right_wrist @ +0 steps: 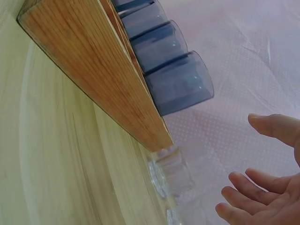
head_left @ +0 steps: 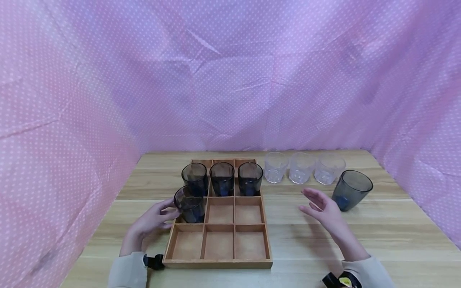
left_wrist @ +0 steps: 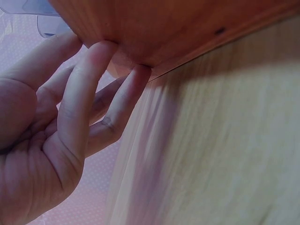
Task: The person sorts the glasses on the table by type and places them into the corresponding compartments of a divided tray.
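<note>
My left hand point(head_left: 155, 218) touches the left wall of a wooden compartment tray point(head_left: 217, 265), beside a dark tinted glass point(head_left: 191, 206). In the left wrist view, its bent fingertips point(left_wrist: 140, 70) rest against the wood. That glass stands in a left-column compartment. Behind it, three more dark glasses point(head_left: 221, 180) stand in a row across the tray. My right hand point(head_left: 325, 214) is held above the table to the right of the tray, fingers spread loosely, holding nothing. Nearest to it is another dark glass point(head_left: 352, 190), standing on the table just beyond the hand.
Three clear glasses point(head_left: 276, 167) stand in a row on the table, right of the tray's far end. The tray's front compartments point(head_left: 219, 242) have bare bottoms. A pink dotted cloth point(head_left: 230, 80) hangs behind the wooden table point(head_left: 295, 248) and at its sides.
</note>
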Motion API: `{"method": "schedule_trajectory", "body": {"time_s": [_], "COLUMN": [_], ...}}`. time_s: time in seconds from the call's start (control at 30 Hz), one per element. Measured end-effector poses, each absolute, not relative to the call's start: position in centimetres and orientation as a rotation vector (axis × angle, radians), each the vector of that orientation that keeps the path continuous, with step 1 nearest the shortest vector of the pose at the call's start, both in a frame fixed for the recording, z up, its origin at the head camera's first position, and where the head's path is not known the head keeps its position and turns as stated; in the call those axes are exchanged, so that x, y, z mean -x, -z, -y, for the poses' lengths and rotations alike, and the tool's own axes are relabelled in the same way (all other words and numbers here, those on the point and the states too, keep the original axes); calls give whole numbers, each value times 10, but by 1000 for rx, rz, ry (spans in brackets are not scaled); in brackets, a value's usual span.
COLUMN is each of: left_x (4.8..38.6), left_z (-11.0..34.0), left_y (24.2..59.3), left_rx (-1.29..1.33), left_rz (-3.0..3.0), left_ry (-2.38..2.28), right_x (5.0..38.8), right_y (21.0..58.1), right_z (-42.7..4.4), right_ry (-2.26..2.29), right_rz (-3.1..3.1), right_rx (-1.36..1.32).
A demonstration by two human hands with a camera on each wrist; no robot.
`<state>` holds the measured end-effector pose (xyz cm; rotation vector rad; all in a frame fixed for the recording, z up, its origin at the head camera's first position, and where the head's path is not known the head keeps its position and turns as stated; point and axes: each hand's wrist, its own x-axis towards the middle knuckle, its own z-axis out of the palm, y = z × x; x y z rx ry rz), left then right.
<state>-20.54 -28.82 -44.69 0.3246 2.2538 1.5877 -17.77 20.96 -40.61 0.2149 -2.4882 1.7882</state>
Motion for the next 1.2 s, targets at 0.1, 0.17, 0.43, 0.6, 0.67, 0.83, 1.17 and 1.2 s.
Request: {"method": "schedule_trajectory", "body": {"time_s": [0.1, 0.17, 0.43, 0.6, 0.67, 0.83, 1.17, 1.2], "left_x": [205, 204, 204, 205, 204, 204, 207, 207], "left_z": [287, 286, 287, 287, 287, 286, 289, 290], "left_y": [446, 446, 445, 446, 446, 446, 447, 448], "left_rx": [-328, -321, -338, -358, -353, -333, -327, -321], "left_rz": [-2258, -2257, -2261, -2254, -2261, -2265, -2250, -2250], "left_ry": [-1586, -1589, -1586, -1592, -1587, -1585, -1588, -1586], "right_x": [175, 173, 167, 163, 161, 157, 151, 151], "right_y": [408, 411, 420, 425, 426, 429, 428, 426], "right_z": [-218, -223, -239, -247, -250, -258, -266, -266], "right_ry": [-1803, -1811, -1831, -1876, -1902, -1929, -1980, -1945], "right_rz": [2457, 2434, 2341, 2285, 2259, 2228, 2082, 2095], "right_rx": [-215, -216, -223, -222, -218, -162, 175, 266]}}
